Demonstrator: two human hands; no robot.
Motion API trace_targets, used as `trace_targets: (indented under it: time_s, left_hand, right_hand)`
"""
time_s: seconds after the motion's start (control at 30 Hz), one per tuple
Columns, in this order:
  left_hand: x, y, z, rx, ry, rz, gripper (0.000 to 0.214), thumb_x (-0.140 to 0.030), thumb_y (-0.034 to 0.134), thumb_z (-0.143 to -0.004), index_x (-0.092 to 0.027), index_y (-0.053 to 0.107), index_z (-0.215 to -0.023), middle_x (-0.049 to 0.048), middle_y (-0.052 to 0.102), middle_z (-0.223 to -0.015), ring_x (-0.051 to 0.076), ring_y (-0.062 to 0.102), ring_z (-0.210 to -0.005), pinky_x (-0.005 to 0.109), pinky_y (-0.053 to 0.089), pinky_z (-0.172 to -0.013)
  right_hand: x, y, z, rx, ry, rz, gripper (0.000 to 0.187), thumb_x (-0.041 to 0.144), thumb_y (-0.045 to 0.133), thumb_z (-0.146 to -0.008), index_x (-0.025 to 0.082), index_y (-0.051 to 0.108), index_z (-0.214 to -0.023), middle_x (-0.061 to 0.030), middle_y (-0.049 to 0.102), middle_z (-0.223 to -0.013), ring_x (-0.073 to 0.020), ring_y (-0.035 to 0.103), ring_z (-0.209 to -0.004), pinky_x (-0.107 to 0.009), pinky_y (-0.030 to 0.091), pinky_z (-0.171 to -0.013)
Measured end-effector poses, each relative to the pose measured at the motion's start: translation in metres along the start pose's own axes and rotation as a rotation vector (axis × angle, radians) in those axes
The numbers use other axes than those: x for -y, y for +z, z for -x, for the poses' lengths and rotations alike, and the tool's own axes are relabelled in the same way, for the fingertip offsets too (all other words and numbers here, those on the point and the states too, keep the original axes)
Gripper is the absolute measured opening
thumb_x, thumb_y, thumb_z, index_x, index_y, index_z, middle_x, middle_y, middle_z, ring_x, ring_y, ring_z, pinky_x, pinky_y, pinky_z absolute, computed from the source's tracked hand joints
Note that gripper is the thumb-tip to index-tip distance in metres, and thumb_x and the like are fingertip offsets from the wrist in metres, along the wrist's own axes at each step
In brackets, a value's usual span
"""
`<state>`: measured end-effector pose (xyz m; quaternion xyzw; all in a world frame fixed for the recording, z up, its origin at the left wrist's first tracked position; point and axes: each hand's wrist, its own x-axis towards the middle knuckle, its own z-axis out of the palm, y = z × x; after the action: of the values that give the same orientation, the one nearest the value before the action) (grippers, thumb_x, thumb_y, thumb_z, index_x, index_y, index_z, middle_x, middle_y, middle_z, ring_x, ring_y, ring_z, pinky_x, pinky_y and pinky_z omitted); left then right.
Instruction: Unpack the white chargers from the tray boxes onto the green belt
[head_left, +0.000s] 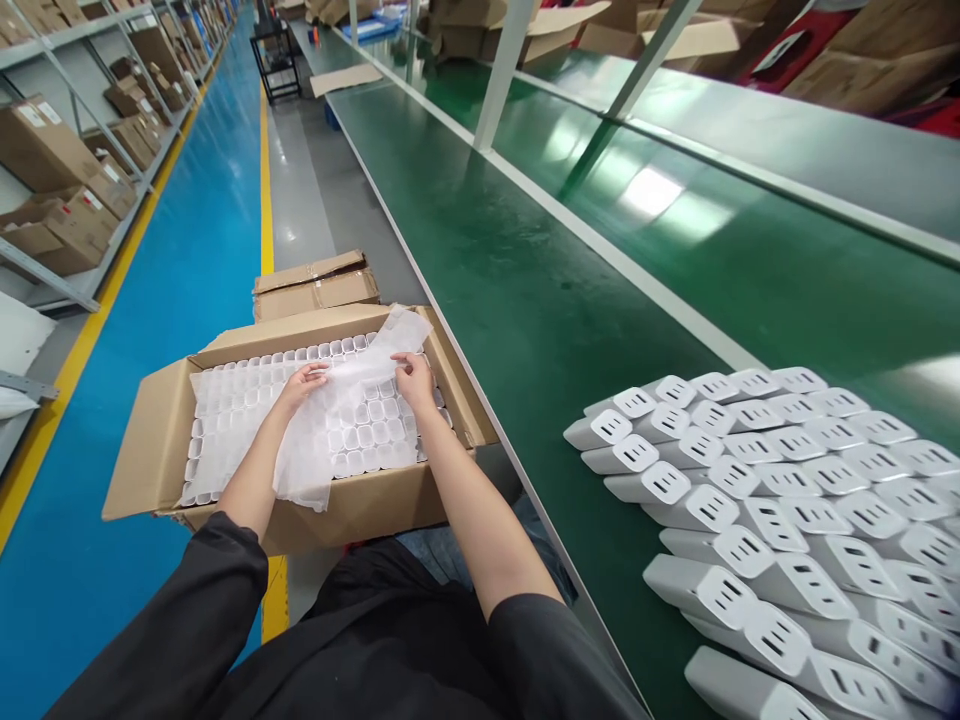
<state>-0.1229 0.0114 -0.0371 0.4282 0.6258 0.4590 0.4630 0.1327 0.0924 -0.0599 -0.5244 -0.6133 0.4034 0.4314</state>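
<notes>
An open cardboard box sits to my left beside the bench, filled with rows of white plastic parts standing on end. A thin white foam sheet lies crumpled over the parts. My left hand pinches the sheet near its upper middle. My right hand grips the sheet's right part, fingers curled on it. Both forearms reach down into the box from black sleeves.
A long green workbench runs along my right, with several white plug-like housings laid in rows at its near end. A closed carton stands behind the open box. Shelves of cardboard boxes line the blue aisle floor on the left.
</notes>
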Motion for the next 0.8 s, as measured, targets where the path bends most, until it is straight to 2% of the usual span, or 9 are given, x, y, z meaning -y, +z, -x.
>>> trace_targets:
  time_s: [0.1, 0.2, 0.37, 0.5, 0.6, 0.7, 0.8]
  left_hand:
    - [0.001, 0.001, 0.001, 0.012, -0.016, 0.018, 0.062, -0.048, 0.084, -0.056, -0.019, 0.068, -0.108, 0.0088, 0.075, -0.097, 0.027, 0.067, -0.102, 0.04, 0.048, -0.097]
    - [0.001, 0.0, 0.002, 0.016, -0.018, 0.02, 0.058, -0.046, 0.086, -0.054, -0.019, 0.071, -0.103, 0.0083, 0.075, -0.101, 0.028, 0.066, -0.107, 0.04, 0.046, -0.1]
    - [0.001, -0.003, 0.003, 0.018, -0.033, 0.013, 0.046, -0.047, 0.083, -0.059, -0.018, 0.076, -0.093, 0.0102, 0.074, -0.107, 0.03, 0.062, -0.114, 0.042, 0.043, -0.104]
    - [-0.001, -0.004, 0.003, 0.026, -0.043, 0.022, 0.054, -0.048, 0.083, -0.058, -0.018, 0.075, -0.102, 0.0112, 0.071, -0.116, 0.03, 0.06, -0.118, 0.042, 0.044, -0.104]
    - [-0.007, -0.007, 0.008, 0.078, -0.05, 0.013, 0.065, -0.044, 0.085, -0.057, -0.019, 0.07, -0.115, 0.0117, 0.068, -0.121, 0.028, 0.059, -0.119, 0.039, 0.045, -0.102]
    - [-0.016, -0.012, 0.014, 0.147, -0.1, -0.034, 0.074, -0.04, 0.085, -0.058, -0.022, 0.063, -0.126, 0.0098, 0.068, -0.116, 0.024, 0.063, -0.11, 0.036, 0.05, -0.093]
    - [-0.022, -0.021, 0.02, 0.239, -0.206, -0.122, 0.074, -0.034, 0.088, -0.054, -0.02, 0.064, -0.122, 0.0064, 0.07, -0.093, 0.022, 0.067, -0.088, 0.035, 0.053, -0.079]
  right_hand:
    - [-0.002, 0.003, 0.0, 0.043, -0.013, 0.031, 0.039, 0.013, 0.045, -0.069, 0.018, 0.073, -0.096, -0.0068, 0.069, -0.1, -0.0179, 0.059, -0.073, -0.037, 0.05, -0.089]
    - [-0.003, 0.004, 0.0, 0.064, -0.025, 0.063, 0.046, 0.01, 0.042, -0.07, 0.017, 0.072, -0.103, -0.0079, 0.07, -0.107, -0.0213, 0.063, -0.094, -0.039, 0.048, -0.097]
    - [-0.005, 0.004, -0.002, 0.063, -0.026, 0.127, 0.056, 0.007, 0.042, -0.071, 0.014, 0.066, -0.121, -0.0109, 0.065, -0.126, -0.0239, 0.058, -0.117, -0.042, 0.042, -0.109]
    - [-0.006, 0.005, -0.003, 0.054, -0.007, 0.173, 0.064, 0.006, 0.044, -0.071, 0.013, 0.056, -0.134, -0.0133, 0.058, -0.135, -0.0265, 0.056, -0.121, -0.046, 0.041, -0.111]
    - [-0.005, 0.004, -0.003, 0.055, 0.003, 0.204, 0.068, 0.005, 0.045, -0.071, 0.011, 0.051, -0.138, -0.0159, 0.057, -0.136, -0.0289, 0.055, -0.121, -0.048, 0.041, -0.11]
    - [-0.002, 0.003, -0.001, 0.065, 0.003, 0.228, 0.067, 0.005, 0.045, -0.072, 0.009, 0.05, -0.139, -0.0182, 0.056, -0.134, -0.0299, 0.056, -0.119, -0.047, 0.043, -0.108]
    - [-0.001, 0.004, 0.0, 0.079, 0.001, 0.246, 0.067, 0.005, 0.044, -0.073, 0.006, 0.047, -0.14, -0.0201, 0.055, -0.132, -0.0285, 0.057, -0.115, -0.044, 0.046, -0.104]
